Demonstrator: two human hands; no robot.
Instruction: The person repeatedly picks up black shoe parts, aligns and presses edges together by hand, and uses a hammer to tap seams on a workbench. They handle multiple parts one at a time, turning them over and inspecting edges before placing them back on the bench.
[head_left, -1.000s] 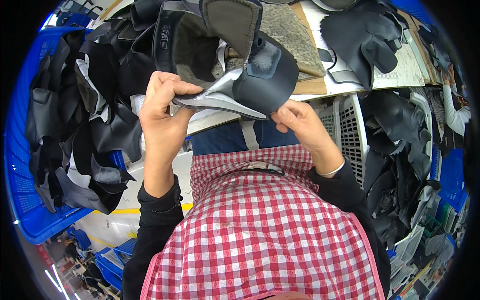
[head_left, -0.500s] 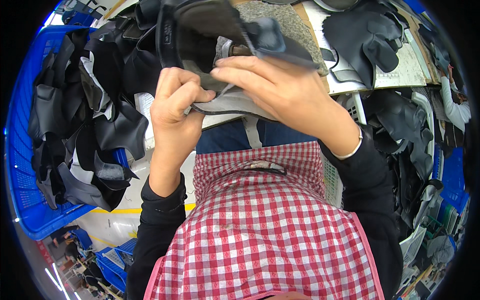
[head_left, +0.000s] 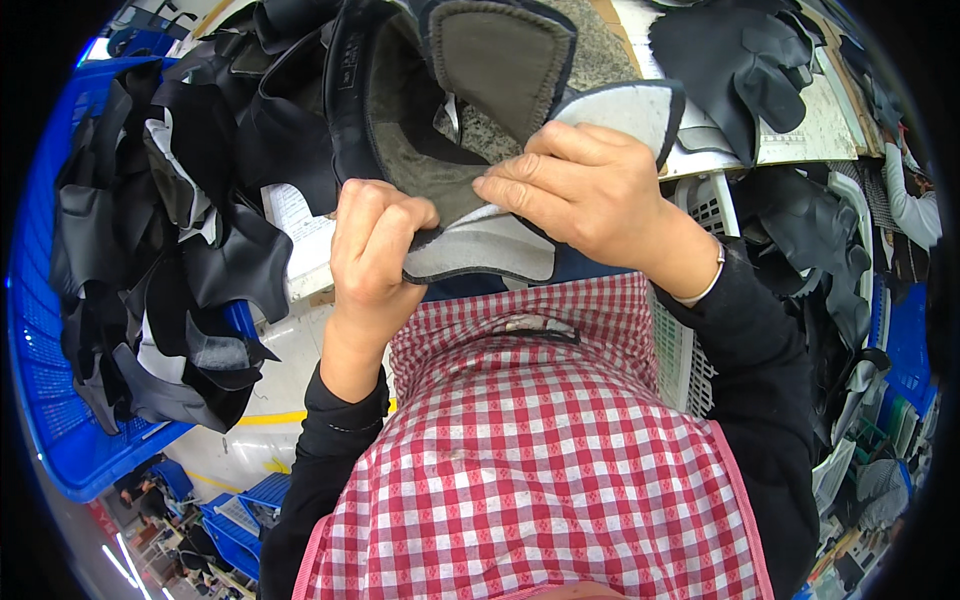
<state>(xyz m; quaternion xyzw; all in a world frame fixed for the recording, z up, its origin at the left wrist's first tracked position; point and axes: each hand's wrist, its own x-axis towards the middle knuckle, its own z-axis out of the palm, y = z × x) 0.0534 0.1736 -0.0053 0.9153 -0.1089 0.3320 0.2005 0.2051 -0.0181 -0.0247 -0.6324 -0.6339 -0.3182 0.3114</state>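
Observation:
A black shoe upper [head_left: 405,148] with grey-green lining is spread open between my two hands. Its padded tongue [head_left: 497,65] stands up at the far side, and a pale-backed flap [head_left: 625,115] sticks out beyond my right hand. My left hand [head_left: 372,250] is closed on the upper's near left edge, by a light grey strip [head_left: 480,250] that faces me. Thumb and fingers of my right hand [head_left: 590,192] pinch the lining's near edge, a little right of the left hand. The right fingertips partly cover the pinched seam.
At left, a blue basket [head_left: 45,400] is heaped with black leather pieces [head_left: 240,255]. A stone slab [head_left: 590,40] lies on the bench behind the upper. More black pieces [head_left: 730,65] rest at the far right, above a loaded white basket [head_left: 850,200]. A co-worker's sleeve [head_left: 910,205] shows at the right.
The upper has turned and opened out, so its lining and tongue now show. Both hands have shifted slightly right and nearer to me; the right fingers have gone from stretched to pinching.

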